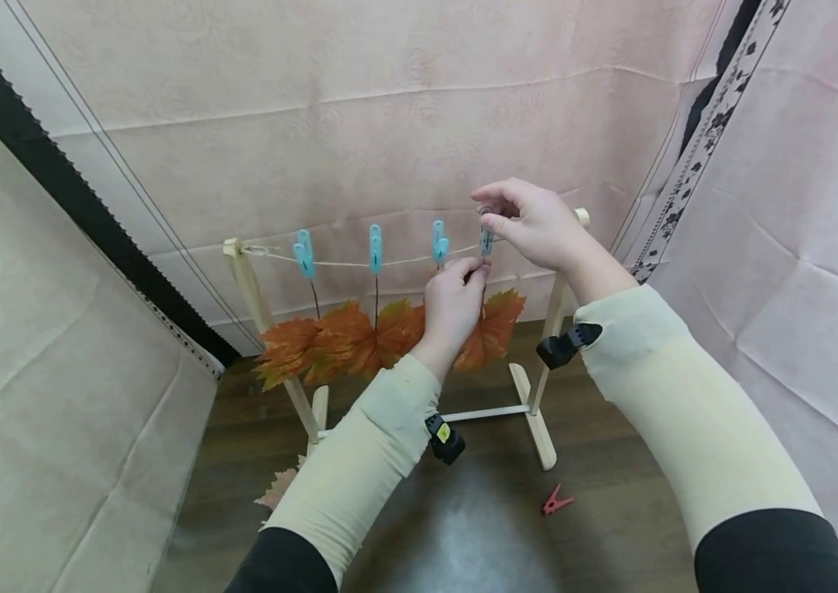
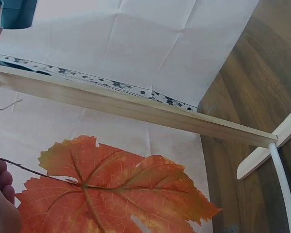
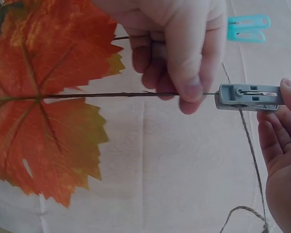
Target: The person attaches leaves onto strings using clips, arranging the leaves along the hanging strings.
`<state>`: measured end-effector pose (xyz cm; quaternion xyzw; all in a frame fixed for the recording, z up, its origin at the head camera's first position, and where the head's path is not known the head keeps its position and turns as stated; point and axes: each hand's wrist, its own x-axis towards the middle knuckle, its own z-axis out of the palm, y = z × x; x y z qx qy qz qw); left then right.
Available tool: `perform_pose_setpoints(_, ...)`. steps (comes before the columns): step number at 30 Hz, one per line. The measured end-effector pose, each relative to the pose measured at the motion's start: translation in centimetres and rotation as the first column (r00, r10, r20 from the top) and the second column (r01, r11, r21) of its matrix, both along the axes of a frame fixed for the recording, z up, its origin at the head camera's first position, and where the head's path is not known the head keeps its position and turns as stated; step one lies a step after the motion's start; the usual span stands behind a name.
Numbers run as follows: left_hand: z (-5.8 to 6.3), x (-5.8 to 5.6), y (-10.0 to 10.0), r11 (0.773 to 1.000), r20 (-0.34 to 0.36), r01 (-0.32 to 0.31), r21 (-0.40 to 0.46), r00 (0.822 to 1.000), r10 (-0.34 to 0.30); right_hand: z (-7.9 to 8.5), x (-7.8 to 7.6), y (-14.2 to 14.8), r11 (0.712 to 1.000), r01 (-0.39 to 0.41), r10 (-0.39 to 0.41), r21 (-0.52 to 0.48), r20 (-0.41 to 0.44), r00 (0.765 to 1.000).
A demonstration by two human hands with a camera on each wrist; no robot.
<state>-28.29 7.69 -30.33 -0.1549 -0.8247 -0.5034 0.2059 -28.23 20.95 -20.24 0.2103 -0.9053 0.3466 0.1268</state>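
My left hand (image 1: 454, 301) pinches the thin brown stem (image 3: 111, 94) of an orange maple-like leaf (image 2: 126, 187) between thumb and forefinger, close below the string. Thumb and fingers of my right hand (image 1: 537, 226) hold the handle end of a grey clothespin (image 3: 247, 97). In the right wrist view the clothespin's jaw end lies across the string (image 3: 252, 150), and the stem's tip meets it. To the left along the string, blue clothespins (image 1: 375, 249) hold other orange leaves (image 1: 367, 333) by their stems. My left hand partly covers the neighbouring leaf.
The string runs between the posts of a wooden stand (image 1: 249, 288) with flat feet. A red clothespin (image 1: 556, 500) lies on the brown wood-look surface (image 1: 493, 527) at front right. Beside my left forearm a pale leaf (image 1: 277, 487) shows partly. Light cloth walls (image 1: 389, 165) surround the back and sides.
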Motion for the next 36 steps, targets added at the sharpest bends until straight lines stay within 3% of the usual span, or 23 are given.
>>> perform_pose_setpoints(10, 0.5, 0.2, -0.1, 0.998, 0.1, 0.025, 0.057, 0.995, -0.031, -0.3, 0.0, 0.1, 0.999, 0.0, 0.002, -0.046, 0.055, 0.998)
perform_pose_setpoints(16, 0.3, 0.3, -0.2, 0.994, 0.122, 0.04, 0.1, 0.991, -0.052, -0.2, 0.2, 0.3, 0.999, -0.006, 0.009, -0.052, 0.063, 0.998)
perform_pose_setpoints(25, -1.3, 1.8, -0.4, 0.994, 0.008, 0.087, 0.069, 0.996, -0.087, -0.2, 0.5, 0.4, 0.998, -0.004, 0.007, -0.065, 0.056, 0.998)
perform_pose_setpoints(31, -2.2, 2.7, -1.1, 0.975, 0.015, 0.156, 0.16, 0.987, -0.161, -0.4, 0.7, 0.4, 0.997, 0.0, 0.002, -0.074, 0.035, 0.999)
perform_pose_setpoints(36, -2.8, 3.4, -2.1, 0.97, -0.015, 0.183, 0.157, 0.983, -0.183, -0.7, 1.2, 0.3, 0.994, 0.019, -0.016, -0.108, 0.023, 1.0)
